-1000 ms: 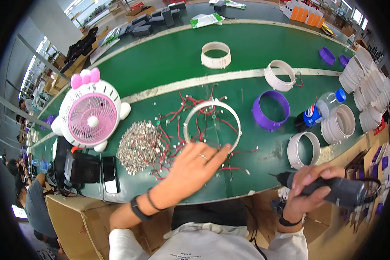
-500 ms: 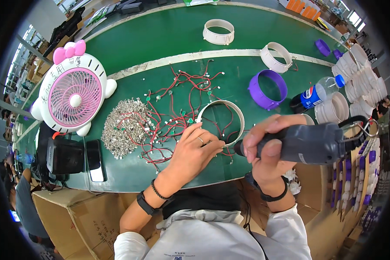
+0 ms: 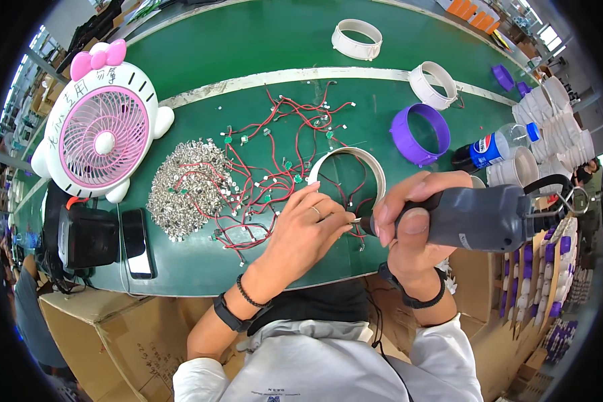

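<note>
Over the tabletop's [image 3: 321,264] near edge, a driver [image 3: 476,218], long axis sideways, fills the right hand's [image 3: 419,208] grip. At the ring's [image 3: 367,158] near side, the left hand's [image 3: 308,224] grip is narrow; whether it pinches is hidden. The bit [image 3: 357,220] points left.

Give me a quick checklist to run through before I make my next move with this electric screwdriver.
1. Electric screwdriver gripped: ok, the right hand is wrapped around it.
2. White ring held: ok, the left hand is on it, covering part of its near side.
3. Left fingertips clear of the screwdriver tip: not ok, they are right beside it.
4. Tip seated: cannot tell, the fingers hide what it meets.
5. Wires out of the way: not ok, red wires lie around the ring and show through its opening.
6. Bottle closed: ok, its blue cap is on.
</note>
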`<state>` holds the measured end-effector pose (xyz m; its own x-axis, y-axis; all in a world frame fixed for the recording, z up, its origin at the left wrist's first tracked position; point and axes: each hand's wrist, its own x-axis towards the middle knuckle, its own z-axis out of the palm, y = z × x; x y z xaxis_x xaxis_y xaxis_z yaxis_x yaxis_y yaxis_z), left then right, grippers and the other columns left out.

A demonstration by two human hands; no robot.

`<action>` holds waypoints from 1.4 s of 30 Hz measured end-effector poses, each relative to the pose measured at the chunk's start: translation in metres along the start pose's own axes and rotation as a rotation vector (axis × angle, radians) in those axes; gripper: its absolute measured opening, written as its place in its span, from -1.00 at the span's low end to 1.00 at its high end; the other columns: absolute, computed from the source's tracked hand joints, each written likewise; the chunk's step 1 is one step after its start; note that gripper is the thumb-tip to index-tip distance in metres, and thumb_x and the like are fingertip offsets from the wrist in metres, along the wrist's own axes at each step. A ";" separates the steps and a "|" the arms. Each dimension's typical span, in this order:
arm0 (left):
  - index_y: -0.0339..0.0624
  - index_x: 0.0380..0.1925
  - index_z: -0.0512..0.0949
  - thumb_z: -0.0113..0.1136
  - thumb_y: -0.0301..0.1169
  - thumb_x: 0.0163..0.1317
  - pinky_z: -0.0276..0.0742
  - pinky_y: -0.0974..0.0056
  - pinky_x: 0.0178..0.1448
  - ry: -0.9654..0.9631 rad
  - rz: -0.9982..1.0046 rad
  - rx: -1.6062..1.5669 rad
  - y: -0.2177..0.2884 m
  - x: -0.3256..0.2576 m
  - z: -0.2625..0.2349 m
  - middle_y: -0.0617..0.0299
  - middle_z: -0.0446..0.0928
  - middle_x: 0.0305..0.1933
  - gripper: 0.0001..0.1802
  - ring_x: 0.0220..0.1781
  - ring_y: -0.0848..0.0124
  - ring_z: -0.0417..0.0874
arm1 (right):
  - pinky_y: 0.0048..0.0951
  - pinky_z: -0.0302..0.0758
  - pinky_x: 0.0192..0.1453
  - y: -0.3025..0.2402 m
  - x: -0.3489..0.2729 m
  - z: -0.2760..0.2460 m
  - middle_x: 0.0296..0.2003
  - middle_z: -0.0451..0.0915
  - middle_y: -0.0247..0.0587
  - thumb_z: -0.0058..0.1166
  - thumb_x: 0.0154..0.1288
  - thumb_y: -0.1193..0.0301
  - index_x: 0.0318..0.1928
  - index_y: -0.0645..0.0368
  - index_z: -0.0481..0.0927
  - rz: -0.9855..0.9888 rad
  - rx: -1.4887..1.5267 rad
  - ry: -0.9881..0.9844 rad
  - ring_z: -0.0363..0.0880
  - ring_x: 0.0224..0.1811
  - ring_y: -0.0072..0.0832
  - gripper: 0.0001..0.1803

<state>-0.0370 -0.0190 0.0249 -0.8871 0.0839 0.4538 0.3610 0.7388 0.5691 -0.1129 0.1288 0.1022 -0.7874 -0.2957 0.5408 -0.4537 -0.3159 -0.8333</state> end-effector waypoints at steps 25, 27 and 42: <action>-0.18 0.00 0.55 0.37 -0.49 0.24 0.66 0.08 0.11 -0.002 -0.104 -0.328 -0.005 -0.007 -0.006 0.06 0.45 0.34 -0.67 0.15 0.02 0.64 | -0.56 0.34 -0.65 -0.010 0.003 0.021 -0.47 0.52 -0.18 0.15 0.52 0.15 -0.03 0.13 0.32 -0.091 -0.045 0.023 0.31 -0.72 -0.65 -0.63; -0.19 -0.06 0.54 0.35 -0.50 0.25 0.69 0.08 0.05 -0.008 -0.078 -0.320 -0.007 -0.008 -0.006 0.08 0.43 0.34 -0.72 0.09 0.03 0.67 | -0.56 0.34 -0.65 -0.007 0.003 0.023 -0.47 0.52 -0.18 0.16 0.52 0.15 -0.03 0.13 0.31 -0.088 -0.069 0.016 0.31 -0.72 -0.65 -0.62; -0.22 -0.16 0.56 0.37 -0.51 0.22 0.72 0.05 0.02 -0.022 -0.075 -0.299 -0.011 -0.010 -0.005 0.12 0.44 0.32 -0.78 0.14 0.02 0.64 | -0.53 0.33 -0.65 0.005 -0.002 0.026 -0.58 0.42 -0.27 0.23 0.47 0.23 -0.08 0.15 0.29 -0.123 -0.147 -0.042 0.28 -0.74 -0.62 -0.62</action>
<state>-0.0307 -0.0315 0.0175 -0.9195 0.0535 0.3895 0.3598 0.5139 0.7787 -0.1025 0.1044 0.1002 -0.7055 -0.3010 0.6416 -0.6040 -0.2182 -0.7665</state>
